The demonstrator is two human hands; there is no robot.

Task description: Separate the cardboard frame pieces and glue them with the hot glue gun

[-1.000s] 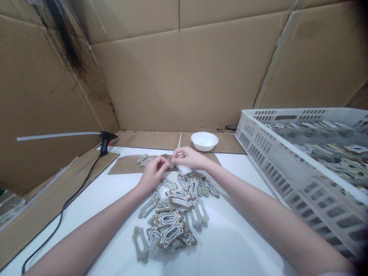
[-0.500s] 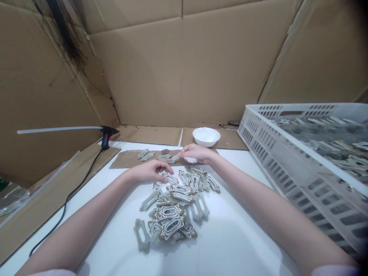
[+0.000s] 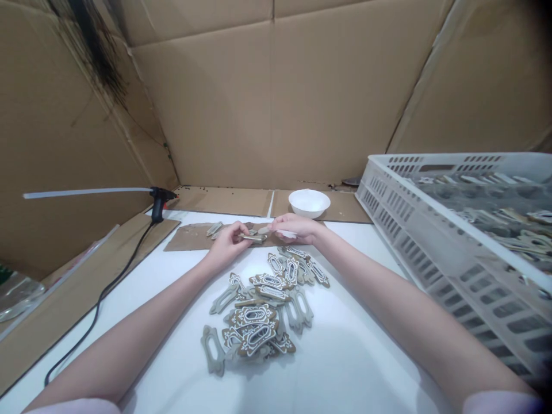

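Fingers and thumb of my left hand (image 3: 230,242) are closed on a small ornate frame plate (image 3: 255,237), held edge-on above the strip of cardboard (image 3: 190,238). Close to its right end is my right hand (image 3: 299,226), with its fingers pinched together. A small white thing (image 3: 286,234) shows under those fingers, and a thin pale tip (image 3: 263,230) sticks out toward the plate; what exactly they are I cannot tell. Nearer me lies a loose pile of similar frame plates (image 3: 254,315), some brown with white scrollwork up, others grey side up. A few grey plates (image 3: 214,229) rest on the cardboard strip.
A white bowl (image 3: 309,203) stands behind my right hand. At the left is a black glue gun (image 3: 158,205) with a long white stick and a trailing cord (image 3: 100,302). A white plastic crate (image 3: 405,230) of plates fills the right side. Cardboard walls (image 3: 271,103) enclose the table.
My left hand has picked up a frame plate from the top of the pile and moved it up and away from me to my right hand. The right hand has barely moved.
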